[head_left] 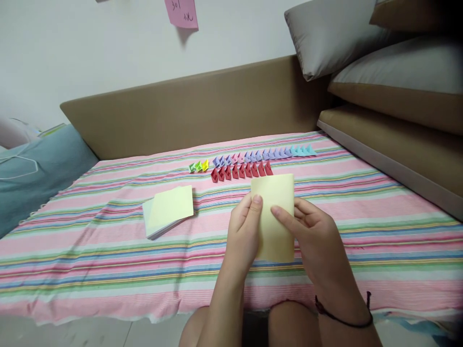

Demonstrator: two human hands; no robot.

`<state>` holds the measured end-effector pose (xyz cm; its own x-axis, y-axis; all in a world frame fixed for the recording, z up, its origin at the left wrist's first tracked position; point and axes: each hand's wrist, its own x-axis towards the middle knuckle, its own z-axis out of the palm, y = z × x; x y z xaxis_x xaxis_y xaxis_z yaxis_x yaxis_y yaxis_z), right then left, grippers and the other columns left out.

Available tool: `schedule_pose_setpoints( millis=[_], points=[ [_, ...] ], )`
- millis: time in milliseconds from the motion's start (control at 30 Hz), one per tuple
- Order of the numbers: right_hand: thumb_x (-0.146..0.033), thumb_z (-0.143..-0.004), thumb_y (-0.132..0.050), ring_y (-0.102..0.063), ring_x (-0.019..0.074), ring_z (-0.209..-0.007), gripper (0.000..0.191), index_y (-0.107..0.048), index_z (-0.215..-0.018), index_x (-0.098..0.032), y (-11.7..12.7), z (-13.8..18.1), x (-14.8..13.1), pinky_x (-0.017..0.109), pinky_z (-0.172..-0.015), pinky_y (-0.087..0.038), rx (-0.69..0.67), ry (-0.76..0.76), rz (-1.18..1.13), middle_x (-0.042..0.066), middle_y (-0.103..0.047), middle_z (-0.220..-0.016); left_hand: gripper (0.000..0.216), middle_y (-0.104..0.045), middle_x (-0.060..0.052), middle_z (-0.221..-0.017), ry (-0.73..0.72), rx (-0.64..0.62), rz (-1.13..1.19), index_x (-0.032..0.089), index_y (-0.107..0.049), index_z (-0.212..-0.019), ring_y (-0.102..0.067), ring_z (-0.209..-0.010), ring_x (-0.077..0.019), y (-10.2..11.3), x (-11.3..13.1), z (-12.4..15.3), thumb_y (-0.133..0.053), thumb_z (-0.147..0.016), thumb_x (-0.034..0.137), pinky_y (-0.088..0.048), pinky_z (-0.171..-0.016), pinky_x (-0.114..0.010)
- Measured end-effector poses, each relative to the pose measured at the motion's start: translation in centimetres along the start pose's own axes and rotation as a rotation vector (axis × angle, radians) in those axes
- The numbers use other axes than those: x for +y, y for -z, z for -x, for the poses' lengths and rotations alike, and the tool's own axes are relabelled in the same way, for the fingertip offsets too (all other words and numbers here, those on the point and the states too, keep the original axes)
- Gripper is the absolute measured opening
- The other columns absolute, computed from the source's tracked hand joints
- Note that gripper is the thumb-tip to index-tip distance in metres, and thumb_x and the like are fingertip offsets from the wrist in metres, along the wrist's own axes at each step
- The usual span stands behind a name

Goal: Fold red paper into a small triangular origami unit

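Note:
A pale yellow sheet of paper (274, 202) is held upright over the striped cloth, folded or doubled into a tall rectangle. My left hand (244, 230) grips its left edge, thumb on the front. My right hand (310, 235) pinches its right side, forefinger across the front. A stack of pale yellow sheets (168, 210) lies on the cloth to the left of my hands. Behind the sheet sit two rows of small folded paper pieces: a red row (241, 170) and a longer row of green, yellow, purple, pink and blue ones (253, 156).
The pink striped cloth (108, 250) covers a low bed with a brown headboard (195, 108). Grey and brown cushions (390, 82) are piled at the right. A blue-grey pillow (36, 168) lies at the left. A pink note (182, 12) hangs on the wall.

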<state>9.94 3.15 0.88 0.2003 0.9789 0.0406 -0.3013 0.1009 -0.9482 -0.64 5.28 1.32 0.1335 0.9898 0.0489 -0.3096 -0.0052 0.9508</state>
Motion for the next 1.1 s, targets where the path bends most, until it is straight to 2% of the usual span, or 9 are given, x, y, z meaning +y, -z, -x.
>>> schedule_pose_setpoints(
  millis=[200, 400, 533, 633, 733, 900, 1000, 1100],
  points=[
    [-0.037, -0.068, -0.074, -0.068, 0.0226, -0.085, 0.027, -0.068, -0.087, -0.019, 0.3, -0.2, 0.0, 0.029, -0.068, -0.055, -0.013, -0.039, -0.010, 0.005, -0.073, -0.089, 0.032, -0.068, -0.003, -0.078, 0.040, -0.061, -0.024, 0.019, -0.067, -0.099, -0.061, -0.065, -0.0165, 0.6, 0.1, -0.3, -0.059, -0.082, 0.045, -0.045, -0.057, -0.023],
    [-0.033, -0.064, -0.077, -0.068, 0.0246, -0.088, 0.039, -0.067, -0.099, -0.017, 0.7, -0.3, 0.1, 0.033, -0.073, -0.054, -0.141, -0.153, -0.063, 0.008, -0.074, -0.093, 0.034, -0.069, -0.004, -0.078, 0.114, -0.092, 0.008, 0.018, -0.068, -0.099, -0.061, -0.062, -0.0171, 0.9, -0.1, -0.4, -0.061, -0.080, 0.046, -0.042, -0.053, -0.024],
    [-0.031, -0.064, -0.078, -0.068, 0.0223, -0.080, 0.037, -0.069, -0.097, -0.016, 0.9, -0.3, 0.4, 0.031, -0.069, -0.054, -0.088, -0.160, -0.082, 0.007, -0.074, -0.087, 0.038, -0.071, -0.007, -0.089, 0.123, -0.139, 0.075, 0.019, -0.066, -0.108, -0.065, -0.072, -0.0195, 0.8, 0.0, -0.5, -0.059, -0.082, 0.046, -0.046, -0.058, -0.024],
    [-0.031, -0.064, -0.078, -0.066, 0.0183, -0.074, 0.035, -0.069, -0.094, -0.015, 1.1, -0.4, 0.4, 0.026, -0.062, -0.052, -0.026, -0.146, -0.125, 0.007, -0.073, -0.086, 0.049, -0.071, -0.010, -0.094, 0.099, -0.123, 0.128, 0.018, -0.063, -0.113, -0.067, -0.077, -0.0206, 1.1, 0.4, -0.7, -0.053, -0.083, 0.054, -0.049, -0.062, -0.025],
    [-0.031, -0.066, -0.078, -0.063, 0.0149, -0.071, 0.033, -0.070, -0.093, -0.014, 1.4, -0.6, 0.3, 0.022, -0.059, -0.049, 0.035, -0.130, -0.163, 0.006, -0.073, -0.086, 0.047, -0.072, -0.011, -0.091, 0.072, -0.086, 0.038, 0.014, -0.068, -0.104, -0.067, -0.077, -0.0192, 1.5, 1.0, -0.7, -0.058, -0.080, 0.054, -0.051, -0.065, -0.025],
    [-0.029, -0.066, -0.078, -0.062, 0.0144, -0.069, 0.031, -0.070, -0.092, -0.015, 1.6, -0.5, 0.3, 0.022, -0.057, -0.049, 0.089, -0.128, -0.206, 0.005, -0.071, -0.080, 0.025, -0.071, -0.004, -0.077, 0.068, -0.068, -0.166, 0.015, -0.071, -0.083, -0.065, -0.071, -0.0134, 1.7, 1.4, -0.3, -0.078, -0.065, 0.032, -0.049, -0.062, -0.018],
    [-0.026, -0.068, -0.077, -0.062, 0.0149, -0.070, 0.026, -0.070, -0.089, -0.015, 1.6, -0.6, 0.3, 0.022, -0.057, -0.049, 0.137, -0.083, -0.271, 0.004, -0.070, -0.079, 0.021, -0.071, -0.004, -0.074, 0.081, -0.079, -0.161, 0.015, -0.071, -0.082, -0.064, -0.067, -0.0112, 1.6, 1.5, -0.2, -0.076, -0.069, 0.030, -0.048, -0.059, -0.017],
    [-0.023, -0.073, -0.071, -0.061, 0.0129, -0.066, 0.015, -0.068, -0.087, -0.017, 1.8, -0.9, 0.6, 0.023, -0.057, -0.050, 0.094, -0.052, -0.456, 0.001, -0.068, -0.076, 0.025, -0.072, -0.007, -0.078, 0.051, -0.113, -0.053, 0.014, -0.071, -0.085, -0.065, -0.067, -0.0127, 1.5, 1.7, -0.2, -0.064, -0.079, 0.038, -0.049, -0.058, -0.018]
  ],
)
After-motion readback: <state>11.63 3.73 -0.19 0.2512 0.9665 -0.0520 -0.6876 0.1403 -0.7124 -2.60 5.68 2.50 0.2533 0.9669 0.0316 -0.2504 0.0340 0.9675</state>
